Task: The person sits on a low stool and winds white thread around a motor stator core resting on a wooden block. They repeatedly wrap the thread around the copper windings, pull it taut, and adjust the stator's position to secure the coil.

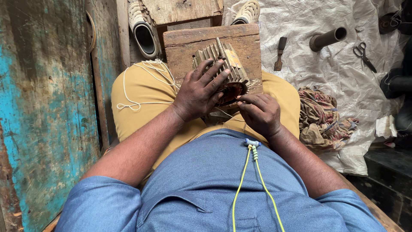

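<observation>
While I sit, my left hand (199, 90) grips a finned metal motor housing (223, 71) on a wooden block (189, 47) over my lap; my right hand (259, 114) pinches white string (141, 81) beside it.

the left hand (199, 90) is lying spread over a finned metal motor stator (223, 71), fingers gripping its ribbed side, while the right hand (259, 112) is pinching a thin white cord (141, 81) just below the stator's coppery open end. the stator is resting on a worn wooden block (240, 41) sitting across the person's lap. loose loops of the cord are trailing over the tan trousers (137, 116). to the right, a chisel (280, 53), a metal pipe (328, 38), scissors (365, 56) and a crumpled rag (322, 118) are lying on a white plastic sheet (334, 86)
</observation>
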